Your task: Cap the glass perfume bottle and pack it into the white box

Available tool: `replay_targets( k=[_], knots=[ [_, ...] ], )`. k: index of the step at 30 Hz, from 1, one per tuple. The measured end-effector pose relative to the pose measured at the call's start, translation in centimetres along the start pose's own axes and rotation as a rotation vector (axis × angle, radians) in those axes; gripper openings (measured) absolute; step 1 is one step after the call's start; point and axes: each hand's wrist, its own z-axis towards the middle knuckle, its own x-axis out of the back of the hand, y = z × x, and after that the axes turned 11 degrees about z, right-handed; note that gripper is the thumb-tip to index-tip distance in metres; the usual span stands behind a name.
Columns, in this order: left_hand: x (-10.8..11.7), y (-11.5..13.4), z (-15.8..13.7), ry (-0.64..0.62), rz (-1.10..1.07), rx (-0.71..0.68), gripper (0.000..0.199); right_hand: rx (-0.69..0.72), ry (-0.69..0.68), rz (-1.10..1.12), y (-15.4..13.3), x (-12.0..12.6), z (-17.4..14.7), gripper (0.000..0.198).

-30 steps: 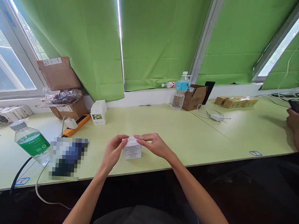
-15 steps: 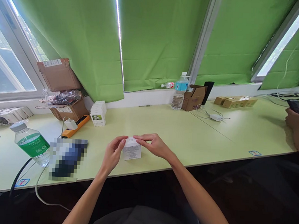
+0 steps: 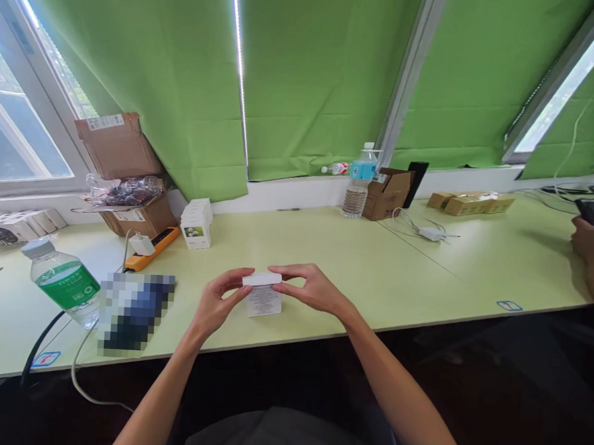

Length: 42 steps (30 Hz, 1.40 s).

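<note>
A small white box (image 3: 264, 304) with fine printed text on its front stands upright on the table near the front edge. Its top flap (image 3: 262, 279) is tilted up a little, its rounded front edge facing me. My left hand (image 3: 218, 301) grips the flap's left corner, thumb in front and fingers behind. At the right corner, my right hand (image 3: 309, 288) holds on in the same way, the thumb just under the flap's edge. Both hands are closed on the box from either side.
A green-labelled water bottle (image 3: 67, 283) and a pixelated patch (image 3: 137, 314) are on the left. Behind stand white boxes (image 3: 197, 227), an orange power strip (image 3: 153, 251), an open carton (image 3: 138, 214) and a large bottle (image 3: 358, 186). Another person's hand (image 3: 592, 248) holds a dark device.
The box's top flap has tipped up from lying flat. My thumbs have moved down to its front edge, and my left hand has shifted slightly left.
</note>
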Motion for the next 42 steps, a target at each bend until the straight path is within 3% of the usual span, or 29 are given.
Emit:
replay_targets(
  k=[17, 42],
  knots=[
    [-0.7, 1.2, -0.1, 0.12, 0.046, 0.037, 0.028, 0.056, 0.084, -0.026, -0.2, -0.4, 0.1, 0.031],
    [-0.8, 0.6, 0.1, 0.12, 0.033, 0.021, 0.026, 0.024, 0.069, -0.003, -0.3, -0.5, 0.2, 0.03]
  ],
)
